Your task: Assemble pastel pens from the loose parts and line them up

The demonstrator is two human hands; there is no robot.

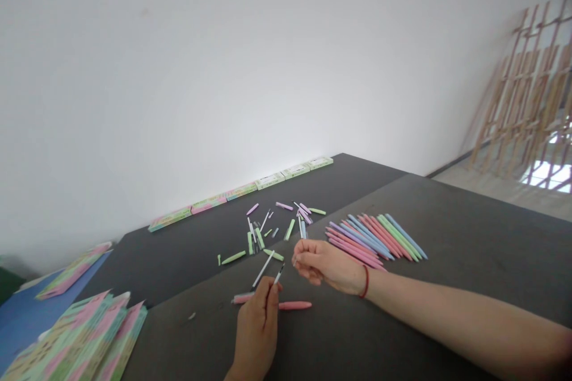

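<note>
At the near centre of the black table (469,238), I read the left hand (257,327) as clamped: thumb and fingers pinch a slim white refill (279,274), dark tip up. The right hand (324,262) is just beyond and to the right, fingers curled, with a red cord (366,281) at its wrist; I cannot tell whether its fingertips grip anything. Another white refill (263,269) lies just beyond the left hand. A pink barrel (295,305) lies to that hand's right, and a pink piece (242,298) to its left. Further out, I locate loose green barrels (233,258) and purple pieces (284,206). Beyond the right forearm lies a row of coloured pens (375,238). Against the wall stand 6 flat boxes (241,191), end to end.
</note>
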